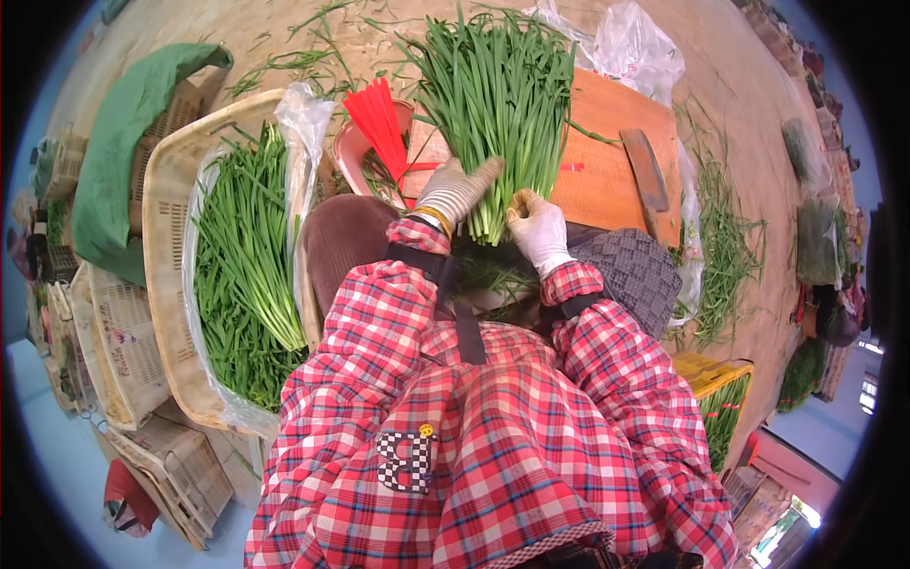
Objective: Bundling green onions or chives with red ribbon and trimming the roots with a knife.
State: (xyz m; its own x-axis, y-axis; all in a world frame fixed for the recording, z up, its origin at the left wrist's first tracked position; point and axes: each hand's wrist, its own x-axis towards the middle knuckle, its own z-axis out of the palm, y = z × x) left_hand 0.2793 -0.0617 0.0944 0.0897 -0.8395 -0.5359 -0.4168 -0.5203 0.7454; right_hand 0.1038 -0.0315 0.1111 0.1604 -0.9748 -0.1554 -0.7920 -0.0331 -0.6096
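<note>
A large bundle of garlic chives (493,95) lies on a wooden board (607,152), leaves pointing away from me and pale stem ends toward me. My left hand (460,192), in a striped glove, closes on the bundle's lower left side, fingers across the stems. At the lower right, my right hand (538,230), in a pale glove, has its fingers bent and pressed together against the stem ends. A red strip (422,166) shows left of the bundle, and a bit of red appears on its right. Whether it runs beneath is hidden.
On the board's right lies a broad-bladed knife (645,171). Red strips (379,123) hang over a pink bucket (347,156). A plastic-lined crate (163,247) of chives stands left. Loose leaves (725,247) litter the floor; a yellow crate (711,373) sits lower right.
</note>
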